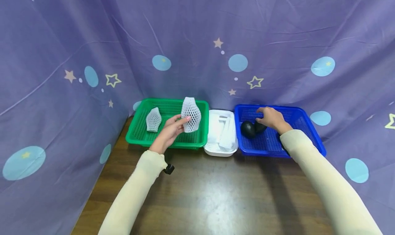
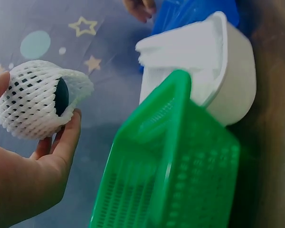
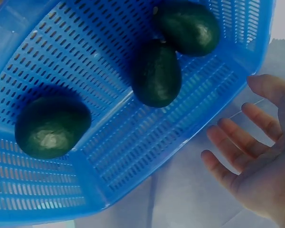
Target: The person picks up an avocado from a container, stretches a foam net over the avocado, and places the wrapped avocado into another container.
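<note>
A dark fruit (image 2: pixel 61 96) in a white foam net (image 1: pixel 191 115) is held up in the air, just left of the white basket (image 1: pixel 220 153). The left hand (image 1: pixel 169 134) grips it, thumb on one side and fingers on the other, and part of the fruit's dark skin shows at the open end of the net.

Under that hand, directly left of the white basket, stands the green basket (image 1: pixel 171 108). A second foam net (image 1: pixel 153 120) rests in it, on the side far from the white basket; whether it has a fruit inside, I cannot tell.

The white basket itself holds a heap of white netting (image 1: pixel 227 134).

Directly right of the white basket stands the blue basket (image 1: pixel 265 144), with the right hand (image 1: pixel 271 118) over it. That hand's fingers are spread and loosely bent, holding nothing, and the two hands are well apart.

In the blue basket, two fruits (image 3: pixel 156 73) touch each other on the side nearer the white basket; a third fruit (image 3: pixel 52 127) lies farther from it.

All three baskets stand on a brown table (image 1: pixel 197 194), and a purple curtain (image 1: pixel 191 22) with stars hangs behind the white basket.
</note>
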Demonstrator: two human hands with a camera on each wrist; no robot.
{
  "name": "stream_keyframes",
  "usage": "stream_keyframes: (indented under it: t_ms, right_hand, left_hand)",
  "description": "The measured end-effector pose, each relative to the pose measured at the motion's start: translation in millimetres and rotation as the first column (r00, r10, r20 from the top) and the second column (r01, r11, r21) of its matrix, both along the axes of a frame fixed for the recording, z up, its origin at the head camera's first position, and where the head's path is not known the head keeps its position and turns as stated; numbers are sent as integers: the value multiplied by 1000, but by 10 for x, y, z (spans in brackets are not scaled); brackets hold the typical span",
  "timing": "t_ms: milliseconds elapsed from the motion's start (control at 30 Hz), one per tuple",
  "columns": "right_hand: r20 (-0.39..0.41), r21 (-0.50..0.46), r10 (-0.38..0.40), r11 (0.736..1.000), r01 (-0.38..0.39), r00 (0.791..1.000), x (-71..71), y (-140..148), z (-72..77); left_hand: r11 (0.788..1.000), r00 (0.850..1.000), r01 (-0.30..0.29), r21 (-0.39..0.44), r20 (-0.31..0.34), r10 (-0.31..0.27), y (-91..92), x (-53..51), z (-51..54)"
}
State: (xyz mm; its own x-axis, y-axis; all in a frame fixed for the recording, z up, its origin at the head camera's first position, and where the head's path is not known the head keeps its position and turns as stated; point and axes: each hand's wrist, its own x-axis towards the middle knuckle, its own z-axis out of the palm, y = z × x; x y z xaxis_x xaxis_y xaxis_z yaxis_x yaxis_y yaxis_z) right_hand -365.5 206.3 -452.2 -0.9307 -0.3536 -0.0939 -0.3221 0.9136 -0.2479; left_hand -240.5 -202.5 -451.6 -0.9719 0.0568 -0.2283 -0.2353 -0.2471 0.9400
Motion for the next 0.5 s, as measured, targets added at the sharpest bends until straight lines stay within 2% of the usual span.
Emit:
stream_keyframes:
  t_ms: [133, 300, 500]
  right_hand:
    - [24, -9, -23, 1000, 23, 999, -57, 68, -31]
    - [45, -24, -32, 999, 33, 998, -85, 122, -58]
    - [87, -10, -51, 999, 52, 995, -103, 197, -69]
  left_hand:
    - [999, 999, -33, -40, 24, 34, -119, -110, 83]
    - [990, 996, -46, -132, 73, 56, -282, -236, 161]
    - [961, 985, -21, -274, 158, 66, -459, -372, 217]
